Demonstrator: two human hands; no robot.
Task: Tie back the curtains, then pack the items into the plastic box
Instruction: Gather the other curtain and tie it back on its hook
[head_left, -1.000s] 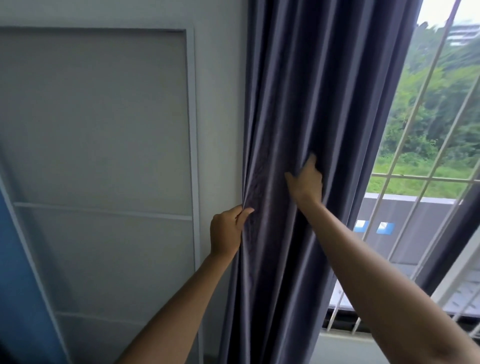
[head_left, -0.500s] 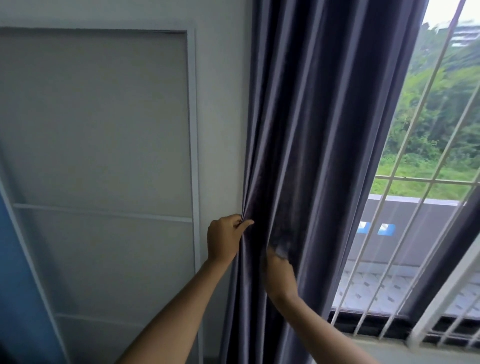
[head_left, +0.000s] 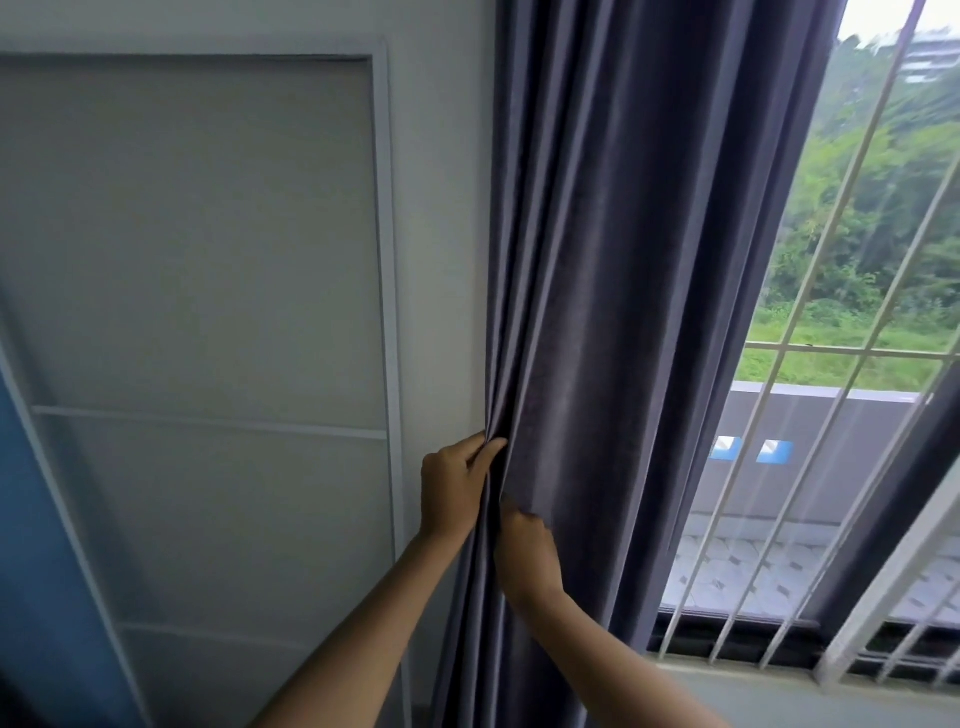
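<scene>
**Curtain gathered at the wall edge**

A grey panelled wall (head_left: 197, 249) is seen beside a barred window (head_left: 810, 364). The dark grey curtain (head_left: 649, 260) is pinched at its edge by the left hand (head_left: 454, 488), likely to hold the folds bunched. Just below and right of it, the right hand (head_left: 527, 556) is curled into the fabric. No tie-back or plastic box is visible.
</scene>
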